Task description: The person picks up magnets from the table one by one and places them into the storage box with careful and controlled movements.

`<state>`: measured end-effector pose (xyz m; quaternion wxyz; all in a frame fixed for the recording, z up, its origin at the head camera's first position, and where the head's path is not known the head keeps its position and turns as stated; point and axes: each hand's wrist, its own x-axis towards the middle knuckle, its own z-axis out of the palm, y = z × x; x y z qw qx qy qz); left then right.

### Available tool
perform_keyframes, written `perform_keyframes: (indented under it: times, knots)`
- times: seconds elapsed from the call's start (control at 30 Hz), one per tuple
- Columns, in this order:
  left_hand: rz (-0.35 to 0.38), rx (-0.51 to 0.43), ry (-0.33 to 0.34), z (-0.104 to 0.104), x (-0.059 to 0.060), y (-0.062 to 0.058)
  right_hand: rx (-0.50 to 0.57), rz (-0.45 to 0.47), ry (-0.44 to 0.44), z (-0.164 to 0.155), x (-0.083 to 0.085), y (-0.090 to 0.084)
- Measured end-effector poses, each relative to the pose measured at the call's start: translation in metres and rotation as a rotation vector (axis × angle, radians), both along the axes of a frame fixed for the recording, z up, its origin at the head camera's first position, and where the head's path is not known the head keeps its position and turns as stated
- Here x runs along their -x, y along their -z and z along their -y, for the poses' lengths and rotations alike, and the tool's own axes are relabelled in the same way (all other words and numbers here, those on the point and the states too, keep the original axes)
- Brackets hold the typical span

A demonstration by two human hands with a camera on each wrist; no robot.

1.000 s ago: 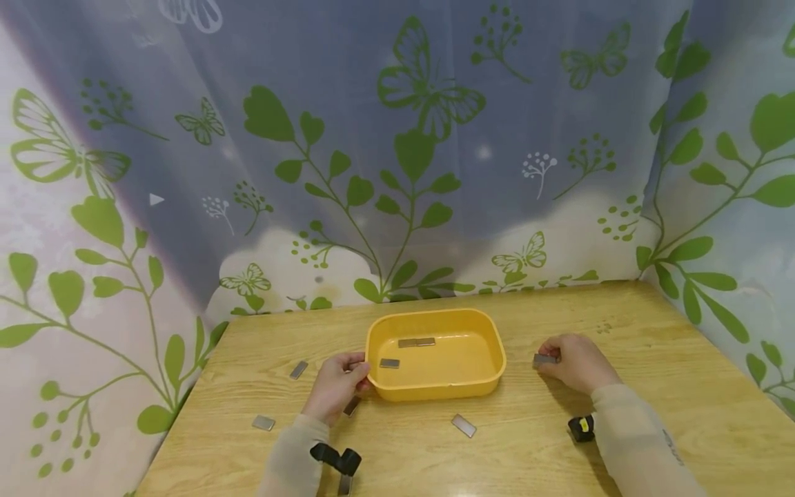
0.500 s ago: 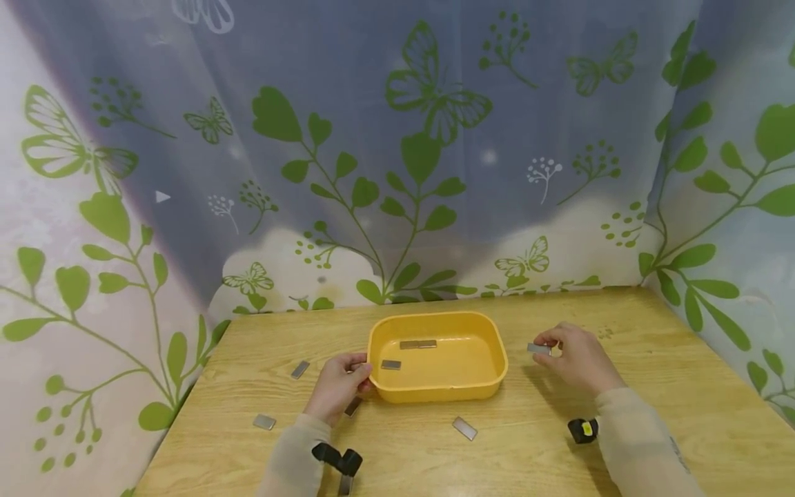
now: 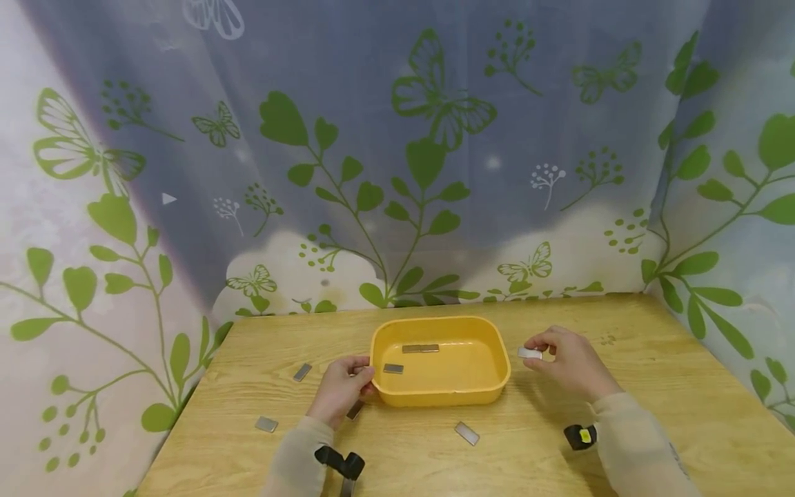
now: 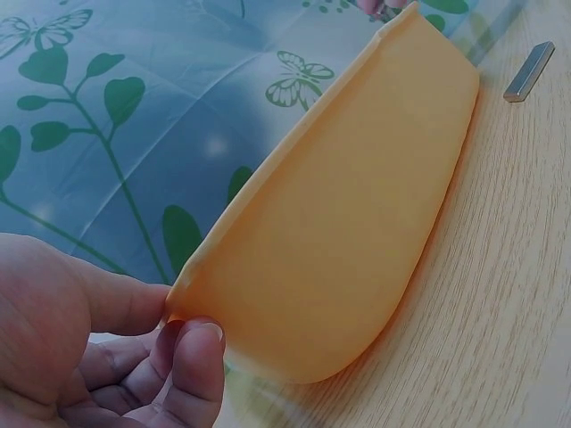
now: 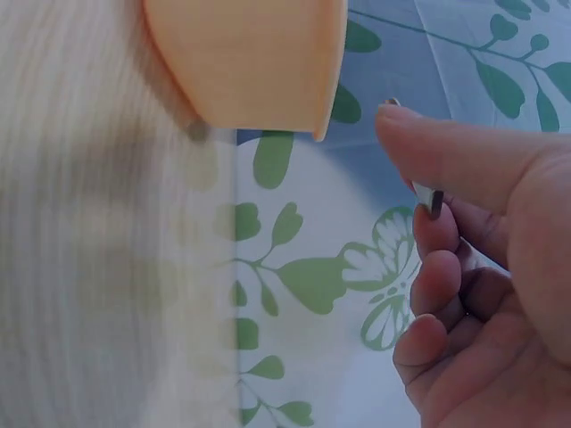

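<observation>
A yellow plastic tray (image 3: 487, 366) sits mid-table with three small grey metal plates (image 3: 419, 348) inside. My left hand (image 3: 340, 388) grips the tray's left rim, thumb and fingers pinching the edge (image 4: 192, 299). My right hand (image 3: 568, 362) hovers just right of the tray and pinches a small grey metal plate (image 3: 530, 353) between thumb and fingers; the plate's end (image 5: 429, 200) shows in the right wrist view, beside the tray (image 5: 259, 62).
Loose metal plates lie on the wooden table (image 3: 652, 386): one at the left (image 3: 301, 372), one at the front left (image 3: 266, 424), one under my left hand (image 3: 355, 410), one in front of the tray (image 3: 466, 433). Leaf-patterned curtains (image 3: 397, 172) close off the back and sides.
My right hand has lifted its metal plate off the table and carried it left, nearer the tray. The left hand has stayed on the tray's rim.
</observation>
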<state>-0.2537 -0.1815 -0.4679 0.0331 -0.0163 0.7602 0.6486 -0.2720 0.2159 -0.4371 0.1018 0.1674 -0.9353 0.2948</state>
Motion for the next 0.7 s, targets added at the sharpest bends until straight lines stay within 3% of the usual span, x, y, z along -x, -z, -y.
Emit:
perform_keyframes:
  times: [0.3,0.7]
  knots:
    - [0.004,-0.023,-0.001,0.0,0.0,0.001,-0.04,-0.032,-0.086,0.01,0.006,-0.019]
    - [0.002,-0.026,-0.002,0.0,0.0,0.001,-0.115,0.016,-0.177,0.024,0.016,-0.039]
